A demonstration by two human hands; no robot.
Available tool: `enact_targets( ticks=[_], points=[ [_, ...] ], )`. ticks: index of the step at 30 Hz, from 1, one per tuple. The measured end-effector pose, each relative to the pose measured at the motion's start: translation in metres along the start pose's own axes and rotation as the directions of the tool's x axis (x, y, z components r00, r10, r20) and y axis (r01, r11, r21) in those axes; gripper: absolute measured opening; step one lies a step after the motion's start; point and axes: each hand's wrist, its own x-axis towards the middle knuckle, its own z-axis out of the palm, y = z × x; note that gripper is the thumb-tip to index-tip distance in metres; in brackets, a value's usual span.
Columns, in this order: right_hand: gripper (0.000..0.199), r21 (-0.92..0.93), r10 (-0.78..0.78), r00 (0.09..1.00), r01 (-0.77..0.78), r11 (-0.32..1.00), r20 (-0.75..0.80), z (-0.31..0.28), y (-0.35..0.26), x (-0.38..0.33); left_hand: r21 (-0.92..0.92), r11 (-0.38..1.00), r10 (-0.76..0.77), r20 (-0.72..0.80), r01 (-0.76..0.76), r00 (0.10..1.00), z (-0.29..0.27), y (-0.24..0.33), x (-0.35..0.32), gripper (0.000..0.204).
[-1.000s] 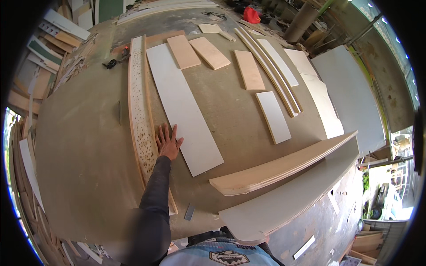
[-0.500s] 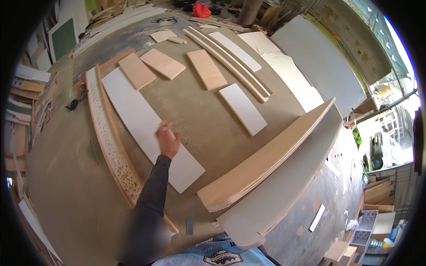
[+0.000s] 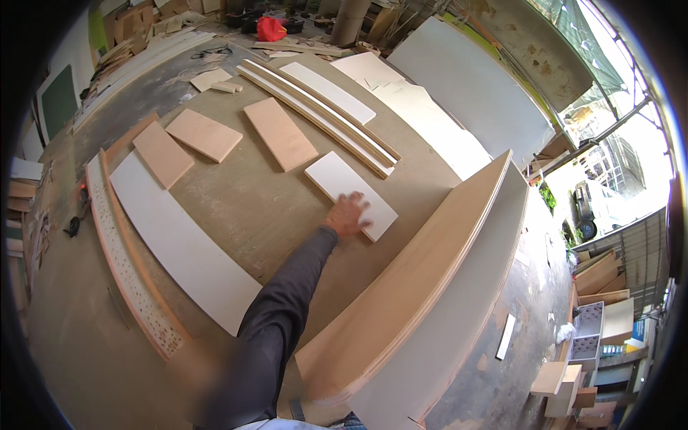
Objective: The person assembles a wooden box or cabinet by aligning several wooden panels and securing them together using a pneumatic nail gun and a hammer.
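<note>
My left hand is open, fingers spread, at the near end of a short white board lying flat on the brown work surface. It covers part of that board's near edge; whether it presses on the board or hovers just above I cannot tell. My right hand is out of view. A long white board lies to the left, partly hidden by my dark-sleeved forearm. Beyond my hand lie three short light-brown boards, the nearest being a wooden board.
Long narrow strips lie at the far side. To the right, a tall plywood panel stands on edge beside a grey-white panel. On the left runs a curved strip with speckled holes. A large pale sheet leans at the back right.
My left hand has moved right, from over the long white board to the short white board. The whole view has shifted, so the boards appear further left.
</note>
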Motion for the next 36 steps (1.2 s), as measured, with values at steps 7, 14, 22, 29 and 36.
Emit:
enact_targets(
  ticks=[7, 14, 22, 29, 36],
  points=[
    [0.052, 0.056, -0.028, 0.993, 0.021, 0.998, 0.118, -0.042, -0.100, 0.007, 0.236, 0.823, -0.481, -0.196, 0.517, 0.855, -0.033, -0.133, 0.012, 0.068],
    [0.052, 0.046, -0.036, 0.990, 0.030, 0.998, 0.137, -0.053, -0.121, 0.003, 0.193, 0.818, -0.517, -0.165, 0.542, 0.840, -0.071, -0.182, -0.049, 0.056],
    [0.051, 0.048, -0.053, 0.981, 0.045, 0.998, 0.187, -0.044, -0.123, -0.011, 0.295, 0.800, -0.580, 0.163, 0.522, 0.798, -0.113, -0.158, -0.145, 0.067],
    [0.050, 0.067, -0.101, 0.975, 0.089, 0.994, 0.198, -0.043, -0.119, -0.010, 0.088, 0.537, -0.796, -0.278, 0.839, 0.538, -0.093, -0.139, -0.139, 0.110],
    [0.049, 0.118, -0.176, 0.970, 0.157, 0.981, 0.168, -0.050, -0.106, -0.014, -0.224, 0.294, -0.952, -0.151, 0.929, 0.265, -0.103, -0.148, -0.150, 0.131]
  ],
)
